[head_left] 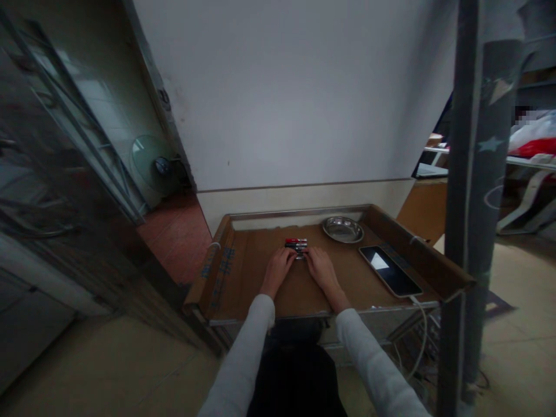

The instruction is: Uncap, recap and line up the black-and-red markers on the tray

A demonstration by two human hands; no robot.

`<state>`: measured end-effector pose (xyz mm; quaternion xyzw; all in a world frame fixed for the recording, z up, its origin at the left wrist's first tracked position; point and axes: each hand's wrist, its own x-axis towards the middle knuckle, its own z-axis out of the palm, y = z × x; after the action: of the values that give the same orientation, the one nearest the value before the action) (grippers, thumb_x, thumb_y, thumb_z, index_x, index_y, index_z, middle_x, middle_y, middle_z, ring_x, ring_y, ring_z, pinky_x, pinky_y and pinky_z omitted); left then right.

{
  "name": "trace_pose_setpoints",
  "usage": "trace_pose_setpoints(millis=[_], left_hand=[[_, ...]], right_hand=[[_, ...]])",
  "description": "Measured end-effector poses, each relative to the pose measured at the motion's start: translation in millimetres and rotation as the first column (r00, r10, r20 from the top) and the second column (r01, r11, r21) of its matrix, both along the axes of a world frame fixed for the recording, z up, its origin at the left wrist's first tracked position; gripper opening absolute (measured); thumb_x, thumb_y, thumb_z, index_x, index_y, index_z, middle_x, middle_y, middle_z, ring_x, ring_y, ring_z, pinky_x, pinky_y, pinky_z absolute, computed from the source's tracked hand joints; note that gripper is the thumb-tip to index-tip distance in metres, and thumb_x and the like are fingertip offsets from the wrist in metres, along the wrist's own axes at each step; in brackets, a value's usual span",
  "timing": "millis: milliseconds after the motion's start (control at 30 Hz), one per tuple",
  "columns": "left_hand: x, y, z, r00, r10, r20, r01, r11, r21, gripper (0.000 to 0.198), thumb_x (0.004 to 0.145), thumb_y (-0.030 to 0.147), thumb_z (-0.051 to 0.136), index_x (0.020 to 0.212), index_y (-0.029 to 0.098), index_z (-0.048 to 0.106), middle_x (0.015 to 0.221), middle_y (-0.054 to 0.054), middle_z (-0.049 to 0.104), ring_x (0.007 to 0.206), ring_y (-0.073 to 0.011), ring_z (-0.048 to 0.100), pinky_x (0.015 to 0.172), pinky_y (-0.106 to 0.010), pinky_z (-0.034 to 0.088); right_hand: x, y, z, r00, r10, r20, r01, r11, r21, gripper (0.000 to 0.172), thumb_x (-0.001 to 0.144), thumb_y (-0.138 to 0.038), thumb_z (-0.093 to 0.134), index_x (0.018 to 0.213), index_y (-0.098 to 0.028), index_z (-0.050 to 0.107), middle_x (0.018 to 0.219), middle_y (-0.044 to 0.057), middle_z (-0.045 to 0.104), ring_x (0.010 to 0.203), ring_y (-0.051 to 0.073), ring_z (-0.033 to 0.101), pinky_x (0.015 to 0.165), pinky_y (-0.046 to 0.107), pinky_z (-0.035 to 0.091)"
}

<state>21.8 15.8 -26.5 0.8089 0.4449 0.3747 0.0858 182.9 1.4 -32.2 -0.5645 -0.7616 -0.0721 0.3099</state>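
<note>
On the cardboard-lined table (pixel 252 278), a short red cylinder (pixel 296 240) with a silver end lies crosswise. Just nearer to me lies a dark and silver cylinder (pixel 299 246) of like size; the kind of these small pieces is too small to tell. My left hand (pixel 280 266) has its fingertips pinched at the left end of the nearest small silver cylinder (pixel 299 256). At that piece's right end are the closed fingertips of my right hand (pixel 320 266). The fingers partly cover the row.
A round metal dish (pixel 343 230) sits at the back right of the table. In front of it lies a phone (pixel 390 271) with a white cable (pixel 423 336) hanging over the edge. Raised cardboard sides (pixel 417 249) border the table, and a grey post (pixel 464 202) stands at right.
</note>
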Motion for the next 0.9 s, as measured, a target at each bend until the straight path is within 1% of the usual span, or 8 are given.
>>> trace_pose_setpoints(millis=[167,333,433,500,600,733,800,900], left_hand=[[-1.6,-1.1,-0.2,1.000,0.005,0.023,-0.005,1.000,-0.016,0.014,0.091,0.024,0.044,0.095,0.020,0.057,0.096,-0.003,0.062,0.095,-0.0161,0.057,0.088,-0.031,0.045],[-0.9,-2.4,-0.3,0.999,-0.033,0.015,0.033,0.999,-0.021,0.012,0.089,0.025,0.047,0.095,0.021,0.057,0.097,-0.003,0.063,0.096,-0.0167,0.058,0.089,-0.032,0.046],[-0.5,-3.1,-1.3,0.997,-0.058,0.053,0.061,0.997,-0.039,0.014,0.089,0.024,0.048,0.100,0.023,0.055,0.097,-0.002,0.063,0.093,-0.0156,0.059,0.087,-0.031,0.047],[-0.2,-3.3,-1.5,0.997,-0.058,0.058,0.061,0.997,-0.049,0.015,0.088,0.024,0.049,0.102,0.023,0.054,0.096,-0.002,0.064,0.091,-0.0152,0.060,0.085,-0.030,0.047],[0.1,-3.3,-0.5,1.000,-0.017,0.007,0.017,1.000,-0.016,0.016,0.088,0.023,0.048,0.103,0.022,0.054,0.099,-0.003,0.064,0.094,-0.0167,0.059,0.088,-0.033,0.045],[-0.2,-3.5,1.7,0.994,0.000,-0.110,0.001,1.000,0.010,0.016,0.087,0.021,0.050,0.101,0.021,0.056,0.102,-0.004,0.063,0.100,-0.0190,0.054,0.090,-0.036,0.041],[-0.5,-3.8,2.3,0.988,-0.007,-0.154,0.006,1.000,-0.004,0.015,0.085,0.025,0.054,0.099,0.021,0.058,0.101,-0.004,0.062,0.100,-0.0201,0.053,0.089,-0.037,0.039],[-0.6,-3.9,2.4,0.979,-0.028,-0.200,0.025,1.000,-0.016,0.019,0.083,0.034,0.057,0.098,0.023,0.061,0.100,-0.004,0.061,0.099,-0.0207,0.050,0.088,-0.036,0.038]], right_hand=[[1.3,-1.0,-1.2,0.999,0.024,-0.033,-0.024,1.000,-0.001,0.025,0.093,-0.024,0.034,0.098,-0.016,0.058,0.094,0.009,0.064,0.088,0.020,0.055,0.080,0.031,0.039],[0.6,-1.9,-1.2,0.992,0.120,-0.035,-0.120,0.993,-0.002,0.024,0.093,-0.024,0.036,0.099,-0.018,0.059,0.096,0.009,0.065,0.089,0.021,0.057,0.080,0.032,0.040],[0.4,-2.6,-0.5,0.987,0.158,-0.015,-0.158,0.987,-0.006,0.023,0.092,-0.024,0.038,0.101,-0.019,0.059,0.096,0.008,0.065,0.089,0.020,0.057,0.080,0.031,0.041],[0.8,-3.7,1.1,0.988,0.156,0.022,-0.155,0.988,-0.017,0.023,0.092,-0.025,0.039,0.100,-0.021,0.060,0.096,0.007,0.065,0.088,0.020,0.057,0.079,0.030,0.041],[2.5,-6.1,4.1,0.998,0.058,0.032,-0.057,0.998,-0.015,0.023,0.091,-0.025,0.040,0.099,-0.022,0.062,0.093,0.007,0.065,0.087,0.020,0.056,0.078,0.030,0.039],[7.2,-8.2,5.2,0.989,-0.134,-0.055,0.134,0.991,-0.004,0.023,0.091,-0.022,0.040,0.097,-0.019,0.062,0.090,0.007,0.065,0.087,0.020,0.055,0.078,0.030,0.037],[9.5,-8.1,3.7,0.977,-0.202,-0.069,0.201,0.979,-0.017,0.022,0.091,-0.023,0.041,0.096,-0.018,0.062,0.090,0.008,0.065,0.086,0.020,0.054,0.078,0.030,0.036],[11.3,-7.2,0.6,0.960,-0.275,-0.044,0.273,0.961,-0.042,0.022,0.090,-0.023,0.042,0.095,-0.018,0.062,0.090,0.009,0.065,0.085,0.021,0.053,0.075,0.030,0.035]])
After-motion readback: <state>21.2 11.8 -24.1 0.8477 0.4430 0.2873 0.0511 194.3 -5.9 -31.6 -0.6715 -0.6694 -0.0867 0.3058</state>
